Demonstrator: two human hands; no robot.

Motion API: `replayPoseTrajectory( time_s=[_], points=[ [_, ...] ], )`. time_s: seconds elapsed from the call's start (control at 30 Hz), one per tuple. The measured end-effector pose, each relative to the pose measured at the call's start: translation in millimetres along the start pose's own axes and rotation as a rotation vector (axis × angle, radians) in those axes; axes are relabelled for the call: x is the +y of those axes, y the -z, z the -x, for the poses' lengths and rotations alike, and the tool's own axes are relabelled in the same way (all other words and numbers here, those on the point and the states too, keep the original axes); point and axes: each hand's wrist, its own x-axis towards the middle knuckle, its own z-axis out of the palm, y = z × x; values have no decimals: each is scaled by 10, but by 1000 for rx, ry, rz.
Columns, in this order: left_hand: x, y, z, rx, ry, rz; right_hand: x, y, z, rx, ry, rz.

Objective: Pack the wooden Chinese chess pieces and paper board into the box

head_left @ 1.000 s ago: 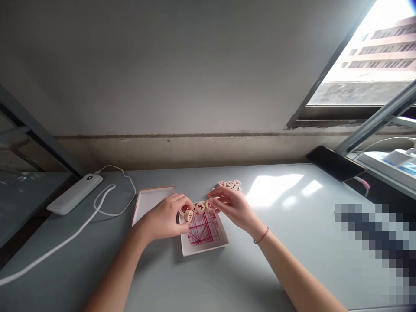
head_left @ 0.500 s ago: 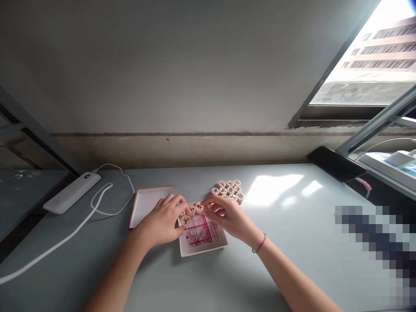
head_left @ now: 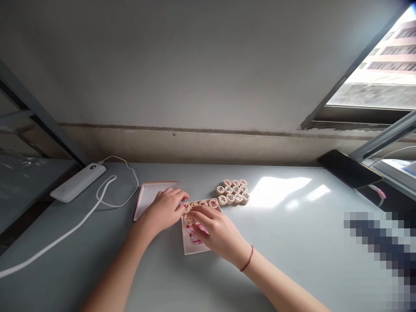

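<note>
A shallow white box (head_left: 186, 242) with a pink-lined sheet in its bottom lies on the desk. Round wooden Chinese chess pieces with red characters (head_left: 213, 203) form a row along its far side. My right hand (head_left: 219, 232) reaches over the box, fingers curled at a Chinese chess piece (head_left: 189, 219) just below the row's left end; the fingers partly hide it. At the far left corner of the box is my left hand (head_left: 165, 210), fingers apart, thumb close to the wall and the end piece. Several stacked Chinese chess pieces (head_left: 230, 198) stand beyond the box, to the right.
Behind my left hand lies the box lid (head_left: 146, 200), inside up. A white power bank (head_left: 78, 183) and a white cable (head_left: 69, 236) are on the left. At the back right a dark phone (head_left: 349, 168) leans by the metal frame. Sunlight patches the grey desk (head_left: 286, 260).
My right hand has moved left and nearer, from the row's right end to the piece below its left end. My left hand has drawn back from that piece. The view has shifted slightly.
</note>
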Motion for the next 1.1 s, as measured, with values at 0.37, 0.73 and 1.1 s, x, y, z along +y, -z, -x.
replayPoseTrajectory(
  time_s=[0.37,0.73,1.1],
  points=[
    [-35,-6,13,-16,23,-76,16,-55,16,-126,-54,256],
    [-69,-45,14,-7,-15,-83,-9,-156,-63,-107,-1,320],
    [-58,-37,-5,26,12,-107,423,428,-268,-53,-495,302]
  ],
)
